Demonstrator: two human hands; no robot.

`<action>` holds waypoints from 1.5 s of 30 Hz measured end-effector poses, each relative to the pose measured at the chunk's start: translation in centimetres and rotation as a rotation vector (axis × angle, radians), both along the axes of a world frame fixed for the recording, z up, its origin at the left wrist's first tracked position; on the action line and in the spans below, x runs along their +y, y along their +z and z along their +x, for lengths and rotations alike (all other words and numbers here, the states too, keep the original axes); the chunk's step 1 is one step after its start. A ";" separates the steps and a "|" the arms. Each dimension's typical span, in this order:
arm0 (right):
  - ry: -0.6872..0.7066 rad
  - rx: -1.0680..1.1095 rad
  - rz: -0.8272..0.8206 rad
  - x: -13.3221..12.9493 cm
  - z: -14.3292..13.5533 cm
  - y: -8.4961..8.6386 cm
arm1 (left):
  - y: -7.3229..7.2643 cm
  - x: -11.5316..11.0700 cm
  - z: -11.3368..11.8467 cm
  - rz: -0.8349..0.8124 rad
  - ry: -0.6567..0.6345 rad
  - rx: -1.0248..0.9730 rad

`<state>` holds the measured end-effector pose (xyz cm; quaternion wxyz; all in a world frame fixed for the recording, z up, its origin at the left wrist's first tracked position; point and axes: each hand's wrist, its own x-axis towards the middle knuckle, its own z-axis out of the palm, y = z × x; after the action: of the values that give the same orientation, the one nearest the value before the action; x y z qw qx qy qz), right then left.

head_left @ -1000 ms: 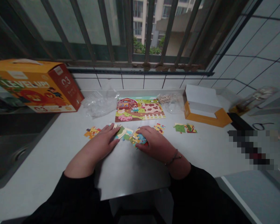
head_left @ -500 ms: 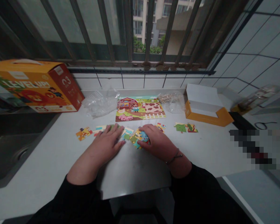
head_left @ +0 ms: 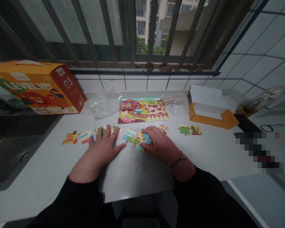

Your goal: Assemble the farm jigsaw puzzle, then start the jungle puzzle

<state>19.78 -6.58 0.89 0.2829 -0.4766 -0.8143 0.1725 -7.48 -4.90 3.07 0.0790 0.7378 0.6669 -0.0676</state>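
My left hand (head_left: pixel 104 144) lies flat with fingers spread, its fingertips on green and cream puzzle pieces (head_left: pixel 118 129). Left of it are an orange puzzle piece (head_left: pixel 71 138) and a cream and blue one (head_left: pixel 85 136). My right hand (head_left: pixel 158 141) curls around a bunch of colourful puzzle pieces (head_left: pixel 140 139), thumb on the near side; its palm hides part of them. Between the hands sits a blue and green puzzle piece (head_left: pixel 128 136). Another piece (head_left: pixel 164 129) shows behind the right hand, and two joined green and red pieces (head_left: pixel 189 129) lie farther right.
A finished farm puzzle (head_left: pixel 143 110) lies at the back between a clear plastic bag (head_left: pixel 103 104) and a smaller bag (head_left: pixel 177 104). An orange box (head_left: pixel 35 87) stands left beside a sink (head_left: pixel 4 145). An opened orange and white box (head_left: pixel 209 114) is at right.
My left hand has moved left, sliding puzzle pieces that way; the orange and the cream and blue pieces now lie farther left. My right hand has stayed in place.
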 end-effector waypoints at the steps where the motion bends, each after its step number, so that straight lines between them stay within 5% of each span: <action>1: 0.001 0.001 0.002 0.0 0.0 0.0 | 0.0 0.0 0.1 0.004 -0.077 -0.033; 6: 0.006 0.021 0.015 0.0 0.1 -0.1 | -1.0 -0.3 0.5 -0.042 -0.383 -0.188; 10: 0.012 0.027 0.009 -0.1 -0.3 -0.2 | -2.0 -0.5 0.6 -0.026 -0.321 -0.151; 15: -0.004 0.037 0.028 0.4 1.0 0.6 | -1.5 -0.2 0.7 0.031 -0.215 -0.109; 20: -0.259 -0.063 0.052 1.7 5.7 1.1 | -0.5 -0.6 1.3 0.088 -0.403 -0.358; 23: -0.200 -0.158 -0.022 2.1 7.5 0.4 | -0.6 -1.3 2.6 0.116 -0.503 -0.452; 27: -0.127 -0.271 -0.058 2.3 7.8 -0.4 | -1.8 -1.8 4.7 0.102 -0.540 -0.406; 34: -0.403 -0.421 -0.049 1.9 7.9 -0.1 | -2.8 -1.5 5.7 0.123 -0.547 -0.433; 41: 0.050 -0.270 -0.116 1.4 6.9 0.6 | -2.6 -1.6 5.5 0.128 -0.546 -0.504; 45: -0.026 -0.282 -0.126 1.8 7.2 0.4 | -2.7 -1.6 5.5 0.114 -0.549 -0.509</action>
<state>27.01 -4.79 1.27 0.1374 -0.5232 -0.8274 0.1511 -1.99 -6.45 0.42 0.1797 0.8855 0.4062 0.1363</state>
